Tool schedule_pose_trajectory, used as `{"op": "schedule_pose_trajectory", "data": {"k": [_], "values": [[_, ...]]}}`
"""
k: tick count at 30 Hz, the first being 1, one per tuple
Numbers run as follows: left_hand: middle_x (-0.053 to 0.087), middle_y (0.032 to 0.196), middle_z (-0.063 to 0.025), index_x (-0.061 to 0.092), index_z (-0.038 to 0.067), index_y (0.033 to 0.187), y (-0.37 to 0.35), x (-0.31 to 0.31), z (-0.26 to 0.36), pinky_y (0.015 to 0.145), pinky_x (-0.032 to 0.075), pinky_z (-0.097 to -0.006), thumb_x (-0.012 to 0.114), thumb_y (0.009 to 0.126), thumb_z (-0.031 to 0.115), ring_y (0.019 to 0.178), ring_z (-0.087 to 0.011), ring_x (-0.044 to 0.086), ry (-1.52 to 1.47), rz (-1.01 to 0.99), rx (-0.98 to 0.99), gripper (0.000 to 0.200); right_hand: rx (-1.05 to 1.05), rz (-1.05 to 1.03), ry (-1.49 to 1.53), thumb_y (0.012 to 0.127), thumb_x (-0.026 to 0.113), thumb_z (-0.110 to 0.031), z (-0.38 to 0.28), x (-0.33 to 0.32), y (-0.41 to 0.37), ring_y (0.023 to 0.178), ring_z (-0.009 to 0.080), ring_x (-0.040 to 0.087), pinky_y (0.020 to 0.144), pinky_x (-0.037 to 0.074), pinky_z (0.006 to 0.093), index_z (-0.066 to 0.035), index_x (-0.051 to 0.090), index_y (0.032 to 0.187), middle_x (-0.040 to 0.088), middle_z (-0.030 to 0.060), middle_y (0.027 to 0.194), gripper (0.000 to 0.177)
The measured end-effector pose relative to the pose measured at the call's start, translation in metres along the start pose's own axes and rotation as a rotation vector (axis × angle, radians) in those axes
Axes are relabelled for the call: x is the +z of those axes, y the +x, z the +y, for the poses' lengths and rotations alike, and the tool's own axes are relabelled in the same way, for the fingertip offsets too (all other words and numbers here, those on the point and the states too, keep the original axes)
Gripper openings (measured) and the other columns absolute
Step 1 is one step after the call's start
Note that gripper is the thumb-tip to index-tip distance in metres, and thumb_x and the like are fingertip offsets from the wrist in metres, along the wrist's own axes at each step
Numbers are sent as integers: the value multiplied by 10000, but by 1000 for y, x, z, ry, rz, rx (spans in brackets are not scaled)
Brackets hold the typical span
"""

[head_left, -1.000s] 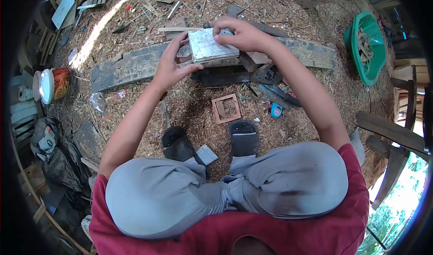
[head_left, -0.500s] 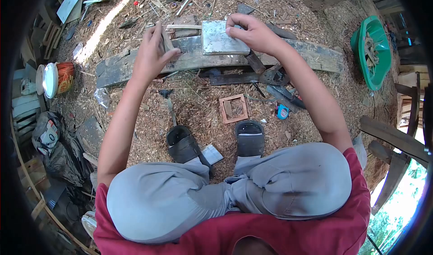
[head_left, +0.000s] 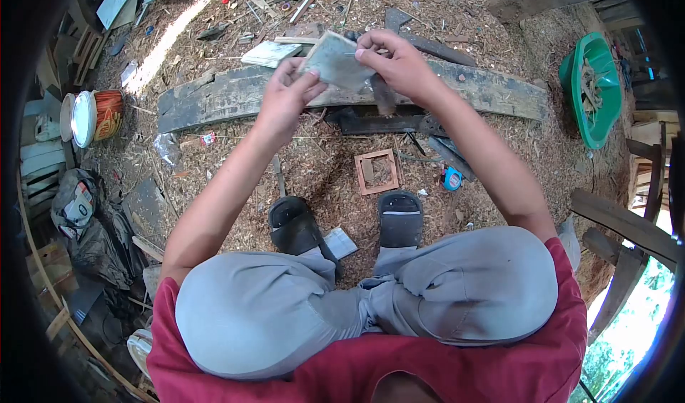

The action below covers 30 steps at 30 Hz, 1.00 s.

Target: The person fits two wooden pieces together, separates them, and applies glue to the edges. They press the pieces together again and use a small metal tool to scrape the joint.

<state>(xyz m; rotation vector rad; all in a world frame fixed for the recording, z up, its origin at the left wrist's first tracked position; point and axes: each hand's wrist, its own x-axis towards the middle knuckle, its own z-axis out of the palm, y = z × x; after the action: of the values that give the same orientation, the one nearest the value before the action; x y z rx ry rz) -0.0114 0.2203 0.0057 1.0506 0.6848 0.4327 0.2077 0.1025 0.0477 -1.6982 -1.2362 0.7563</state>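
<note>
Both hands hold a thin square board with a worn, pale grey face, tilted above a weathered plank. My left hand grips its lower left edge, fingers partly behind it. My right hand pinches the upper right edge between thumb and fingers. A second pale board lies flat just beyond my left hand. Below the held board is a dark, blurred block-like piece, partly hidden. A small reddish wooden frame lies on the ground between the plank and my feet.
A blue tape measure lies right of the frame. At the right stands a green basin with scraps in it; at the left, a bucket. Wood shavings cover the ground. Another small pale board lies between my sandals.
My left hand has let go of a thin piece, now lying flat behind the plank, and moved right onto the square board. That board has gone from level to tilted.
</note>
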Motion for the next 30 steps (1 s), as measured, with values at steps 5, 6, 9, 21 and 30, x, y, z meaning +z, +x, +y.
{"op": "schedule_pose_trajectory", "data": {"k": [5, 6, 9, 21, 30], "values": [[694, 1064, -52, 591, 9, 1247, 9, -52, -3, 809, 566, -282, 631, 1090, 215, 929, -112, 664, 210, 180, -85, 263, 32, 57, 131, 1007, 709, -248, 14, -1, -8, 1014, 174, 663, 952, 513, 348, -28, 700, 1037, 731, 73, 1042, 222], [700, 1048, -51, 597, 5, 1263, 12, -64, -9, 782, 555, -280, 626, 1093, 224, 901, -116, 664, 282, 182, -111, 279, 24, 42, 113, 1009, 707, -245, 14, 1, -10, 994, 163, 662, 924, 517, 340, -29, 701, 1040, 732, 66, 1040, 219], [732, 1006, -61, 605, -13, 1312, 14, -69, -14, 690, 509, -279, 649, 1079, 241, 801, -100, 637, 667, 138, 32, 347, 21, -16, 65, 1006, 713, -243, 11, 8, -15, 881, 119, 649, 780, 522, 320, -30, 714, 1043, 731, 42, 1013, 216], [700, 1046, -163, 686, 14, 1144, -9, -19, 54, 893, 534, -421, 712, 976, 74, 985, -355, 685, 966, 8, 803, 181, -154, 40, -110, 934, 782, -228, -29, 21, -21, 747, 184, 635, 695, 519, 338, -60, 759, 999, 678, 68, 844, 182], [681, 933, -126, 679, 24, 1013, -21, -7, 73, 804, 530, -423, 760, 915, 68, 891, -343, 659, 1097, -61, 861, 134, -215, -34, -80, 976, 783, -209, -49, 32, 0, 794, 131, 637, 710, 515, 320, -29, 738, 1029, 666, 38, 855, 193]]}}
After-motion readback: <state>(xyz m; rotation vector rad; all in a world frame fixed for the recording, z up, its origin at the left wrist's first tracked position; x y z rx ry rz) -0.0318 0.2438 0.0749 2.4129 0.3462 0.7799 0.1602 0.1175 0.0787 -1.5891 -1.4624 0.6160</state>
